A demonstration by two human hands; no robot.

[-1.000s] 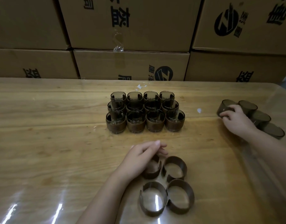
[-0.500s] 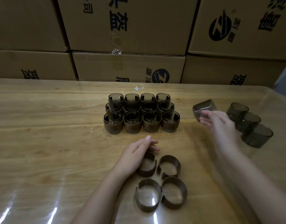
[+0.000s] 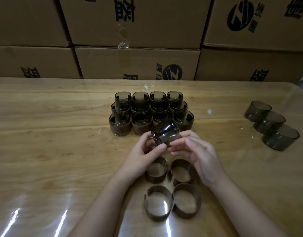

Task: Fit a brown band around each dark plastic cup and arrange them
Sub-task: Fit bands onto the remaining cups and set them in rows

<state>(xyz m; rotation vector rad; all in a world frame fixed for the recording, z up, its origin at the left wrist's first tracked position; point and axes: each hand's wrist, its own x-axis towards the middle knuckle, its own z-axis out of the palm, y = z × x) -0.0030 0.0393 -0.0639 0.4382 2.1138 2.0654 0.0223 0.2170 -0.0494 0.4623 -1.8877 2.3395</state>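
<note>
Head view: over the table, the right hand pinches a dark cup, tipped on its side, between thumb and curled fingers. The left hand seems to grip its rim too. From the hands, banded cups stand at twelve o'clock, loose brown bands lie at six, and bare cups at three.

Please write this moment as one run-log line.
left hand + right hand: hold unbanded cup, tilted | loose bands: four, on table | banded cups: twelve, grid | spare cups: three, right side
</note>
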